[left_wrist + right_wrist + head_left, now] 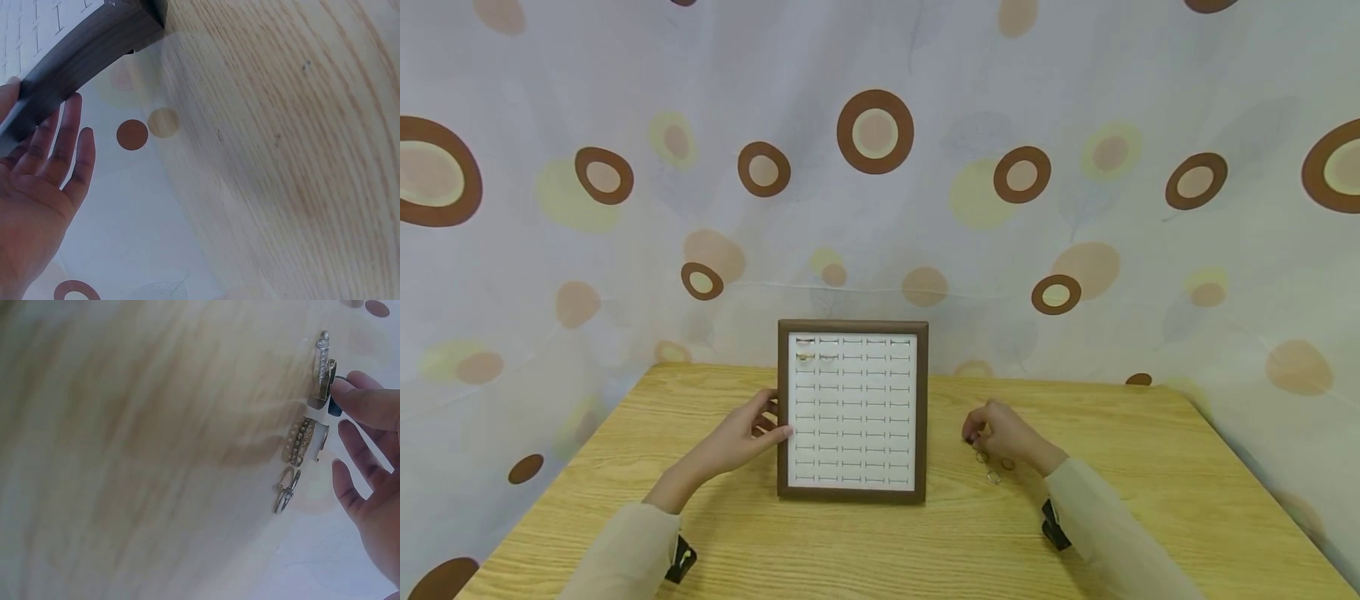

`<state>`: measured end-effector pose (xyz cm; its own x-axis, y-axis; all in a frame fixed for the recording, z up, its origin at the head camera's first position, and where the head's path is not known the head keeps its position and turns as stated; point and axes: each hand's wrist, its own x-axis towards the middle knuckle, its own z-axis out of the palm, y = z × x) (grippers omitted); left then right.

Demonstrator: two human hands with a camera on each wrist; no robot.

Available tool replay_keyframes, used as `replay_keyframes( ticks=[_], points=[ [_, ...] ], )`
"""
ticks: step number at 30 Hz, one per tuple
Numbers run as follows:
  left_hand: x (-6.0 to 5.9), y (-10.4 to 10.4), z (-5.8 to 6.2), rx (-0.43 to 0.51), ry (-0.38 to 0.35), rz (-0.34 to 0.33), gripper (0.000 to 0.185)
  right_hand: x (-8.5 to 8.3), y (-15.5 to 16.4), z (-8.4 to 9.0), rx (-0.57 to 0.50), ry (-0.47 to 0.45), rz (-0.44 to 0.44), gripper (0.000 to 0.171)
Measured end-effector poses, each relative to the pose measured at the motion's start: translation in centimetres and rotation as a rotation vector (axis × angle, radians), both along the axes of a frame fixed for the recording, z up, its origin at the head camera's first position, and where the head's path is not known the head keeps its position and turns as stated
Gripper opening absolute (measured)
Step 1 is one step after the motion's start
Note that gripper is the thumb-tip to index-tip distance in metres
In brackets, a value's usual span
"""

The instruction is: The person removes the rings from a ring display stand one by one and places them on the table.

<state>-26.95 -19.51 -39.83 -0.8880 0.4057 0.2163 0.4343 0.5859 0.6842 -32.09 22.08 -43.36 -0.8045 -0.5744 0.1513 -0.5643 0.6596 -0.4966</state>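
Right wrist view: your right hand (369, 462) has its fingers loosely spread, with one fingertip (342, 389) touching the topmost of the rings (299, 440); whether you have a pinch on it, you cannot tell from here.
Rings: a small cluster lies on the tabletop (880, 542) right of the tray, toward the right edge, just under your right hand (1000, 433) in the head view.
Ring display tray: the brown-framed tray (853, 492) stands tilted at the middle of the tabletop, its white slotted pad facing you; a few rings sit in its top-left slots (806, 348).
Left hand: your left hand (745, 435) rests open against the tray's left frame edge (75, 59), fingers straight, steadying it rather than gripping.
Risk: as I judge it, the rings are thin and lie flat, so a fingertip push could skid one toward the table's right edge.
Risk, tray: press too hard on the frame and the tilted tray may shift or tip.
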Motion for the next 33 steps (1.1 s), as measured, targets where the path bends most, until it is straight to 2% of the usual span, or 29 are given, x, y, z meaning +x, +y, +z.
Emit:
replay_keyframes(
  ticks=[13, 16, 22, 28, 33],
  points=[
    [-0.1, 0.0, -0.2, 0.009, -0.003, -0.001, 0.055, 0.4, 0.1, 0.3, -0.006, -0.101, -0.014, 0.021],
    [-0.1, 0.0, -0.2, 0.008, -0.002, 0.0, 0.055, 0.4, 0.2, 0.6, -0.005, -0.099, -0.023, 0.022],
    [-0.1, -0.1, -0.2, 0.006, -0.005, 0.002, 0.054, 0.4, 0.0, 1.7, 0.003, -0.03, -0.035, 0.013],
    [-0.1, -0.1, -0.3, -0.002, 0.01, -0.005, 0.053, 0.3, -0.5, 3.4, -0.021, 0.081, -0.003, 0.015],
    [0.7, 0.5, 0.6, 0.002, 0.006, -0.001, 0.048, 0.3, -1.1, 5.3, -0.032, 0.19, 0.006, 0.016]
  ],
)
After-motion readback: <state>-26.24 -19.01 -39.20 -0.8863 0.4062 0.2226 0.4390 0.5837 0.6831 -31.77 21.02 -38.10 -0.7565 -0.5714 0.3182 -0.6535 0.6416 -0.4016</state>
